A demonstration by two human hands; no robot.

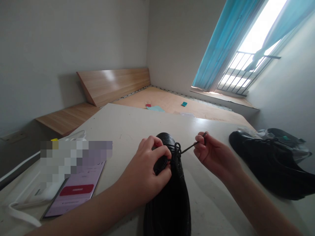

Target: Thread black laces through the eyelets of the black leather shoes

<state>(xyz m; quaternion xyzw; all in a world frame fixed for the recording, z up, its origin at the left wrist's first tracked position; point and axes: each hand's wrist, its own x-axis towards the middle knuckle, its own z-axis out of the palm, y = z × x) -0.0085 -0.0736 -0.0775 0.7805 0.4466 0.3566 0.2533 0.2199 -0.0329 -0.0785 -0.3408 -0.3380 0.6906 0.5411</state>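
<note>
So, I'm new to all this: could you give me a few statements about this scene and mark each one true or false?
1. The right-hand grip holds a black shoelace stretched out from a shoe. True.
2. The left-hand grip is resting on a phone. False: it is at the laces of the nearer black shoe.
3. A second black shoe is on the right side of the table. True.
4. The curtains by the window are red. False: the curtains are blue.
5. The phone has its screen lit. True.
</note>
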